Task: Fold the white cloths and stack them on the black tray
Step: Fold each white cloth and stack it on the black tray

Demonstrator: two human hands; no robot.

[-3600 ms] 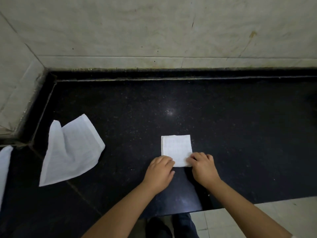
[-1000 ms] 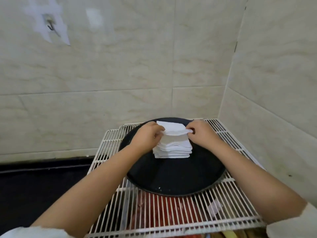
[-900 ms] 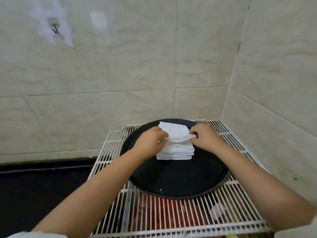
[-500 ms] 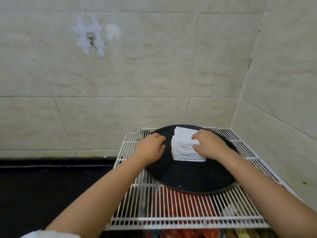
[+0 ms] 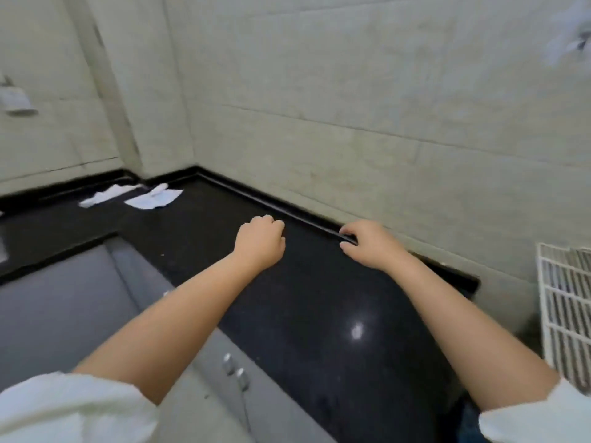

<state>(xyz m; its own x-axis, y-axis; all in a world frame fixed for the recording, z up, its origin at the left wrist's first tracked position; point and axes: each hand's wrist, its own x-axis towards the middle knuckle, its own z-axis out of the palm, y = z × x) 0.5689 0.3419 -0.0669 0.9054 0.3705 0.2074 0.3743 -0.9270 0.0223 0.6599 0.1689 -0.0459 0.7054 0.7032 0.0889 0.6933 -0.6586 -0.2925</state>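
Both hands, left hand [image 5: 259, 241] and right hand [image 5: 367, 247], hang loosely curled and hold nothing above the shiny black stone counter [image 5: 319, 298]. Two white cloths [image 5: 153, 198] lie unfolded far off by the pale tiled wall [image 5: 351, 91].

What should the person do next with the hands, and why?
Probably reach the left hand toward the nearer unfolded white cloth at the far corner of the black counter and bring it close for folding. Both hands hold nothing: the left hand and the right hand hover over the counter with loosely curled fingers. A second cloth lies beyond it.
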